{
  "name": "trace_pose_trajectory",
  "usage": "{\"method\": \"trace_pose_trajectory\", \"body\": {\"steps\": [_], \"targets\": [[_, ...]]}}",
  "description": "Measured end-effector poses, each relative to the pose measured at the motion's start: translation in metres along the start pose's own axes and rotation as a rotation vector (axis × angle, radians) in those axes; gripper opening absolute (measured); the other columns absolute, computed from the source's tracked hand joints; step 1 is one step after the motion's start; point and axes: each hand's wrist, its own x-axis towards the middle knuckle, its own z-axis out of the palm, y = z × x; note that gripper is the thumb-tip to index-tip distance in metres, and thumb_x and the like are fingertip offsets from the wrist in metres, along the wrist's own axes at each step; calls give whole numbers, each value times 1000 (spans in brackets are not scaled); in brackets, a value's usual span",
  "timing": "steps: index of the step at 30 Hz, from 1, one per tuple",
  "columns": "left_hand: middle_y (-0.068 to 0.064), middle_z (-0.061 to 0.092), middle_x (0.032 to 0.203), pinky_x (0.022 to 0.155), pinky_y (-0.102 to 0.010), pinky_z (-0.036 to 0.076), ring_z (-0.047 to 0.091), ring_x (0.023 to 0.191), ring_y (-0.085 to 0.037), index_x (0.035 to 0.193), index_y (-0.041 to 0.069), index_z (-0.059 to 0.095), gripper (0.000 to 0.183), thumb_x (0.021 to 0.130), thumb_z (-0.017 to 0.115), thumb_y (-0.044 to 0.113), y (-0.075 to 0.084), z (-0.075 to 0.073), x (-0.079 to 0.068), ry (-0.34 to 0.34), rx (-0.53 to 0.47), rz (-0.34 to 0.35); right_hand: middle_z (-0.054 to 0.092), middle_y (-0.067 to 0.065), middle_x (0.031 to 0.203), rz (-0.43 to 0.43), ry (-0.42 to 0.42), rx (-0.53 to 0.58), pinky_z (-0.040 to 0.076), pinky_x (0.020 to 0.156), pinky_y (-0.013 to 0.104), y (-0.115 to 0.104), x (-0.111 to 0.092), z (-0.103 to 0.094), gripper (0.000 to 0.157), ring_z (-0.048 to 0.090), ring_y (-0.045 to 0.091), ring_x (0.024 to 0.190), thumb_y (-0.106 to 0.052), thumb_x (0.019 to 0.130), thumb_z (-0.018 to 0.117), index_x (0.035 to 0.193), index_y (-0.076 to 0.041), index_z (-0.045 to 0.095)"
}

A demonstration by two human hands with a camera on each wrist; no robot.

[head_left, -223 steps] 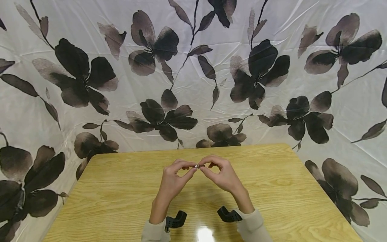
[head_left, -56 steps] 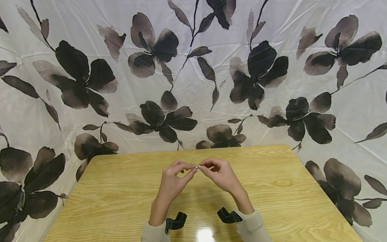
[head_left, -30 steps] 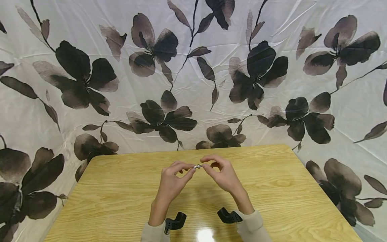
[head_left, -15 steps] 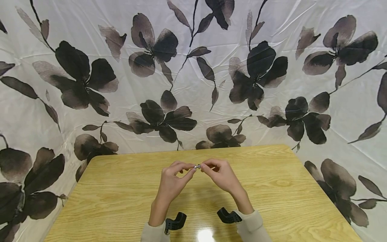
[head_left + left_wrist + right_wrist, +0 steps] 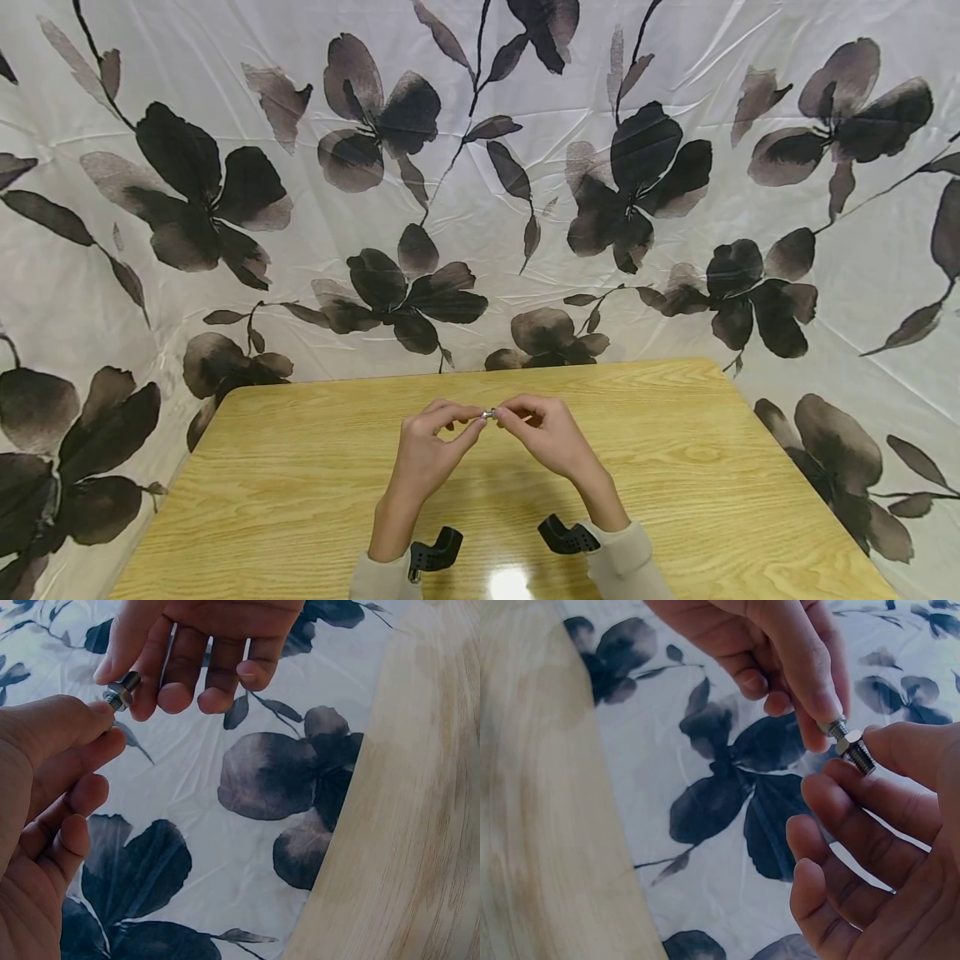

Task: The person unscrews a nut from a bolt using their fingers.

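In the head view, the left hand [image 5: 431,450] and right hand [image 5: 551,437] meet over the table around a small metal bolt [image 5: 487,414]. Thumb and forefinger of the left hand pinch the bolt at its head end, which they partly cover. A hex nut [image 5: 849,742] sits partway along the bolt, with bare thread [image 5: 862,760] sticking out beyond it in the right wrist view. The right thumb and forefinger lie on either side of the nut [image 5: 120,697], holding it lightly; the other right fingers are spread and loosely bent.
A light wood-grain table [image 5: 300,475] lies below the hands. Behind and beside it hangs a white cloth [image 5: 517,50] with dark flowers. Black camera mounts sit at the left wrist [image 5: 437,550] and the right wrist [image 5: 567,535], by pale sleeve cuffs.
A second ago the right forefinger was lifted off the nut; it has since come back down toward the thumb. The left hand has kept its pinch in nearly the same place.
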Motion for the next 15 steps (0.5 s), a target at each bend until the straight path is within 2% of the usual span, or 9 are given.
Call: {"method": "trace_pose_trajectory", "body": {"steps": [7, 15], "targets": [[-1, 78, 86, 62, -32, 57, 68, 72, -15, 97, 9, 83, 17, 82, 84, 0, -1, 1, 1, -8, 2, -7, 78, 3, 103, -6, -2, 6, 58, 78, 29, 1, 2, -1, 23, 71, 16, 93, -30, 104, 64, 110, -15, 79], [-1, 78, 87, 63, -35, 58, 70, 73, -17, 96, 10, 82, 17, 82, 84, 1, -3, 3, 2, -10, 12, -10, 77, 1, 108, 9, -8, 21, 58, 80, 30, 1, 4, -3, 20, 70, 15, 95, -29, 101, 68, 113, -16, 77]]}}
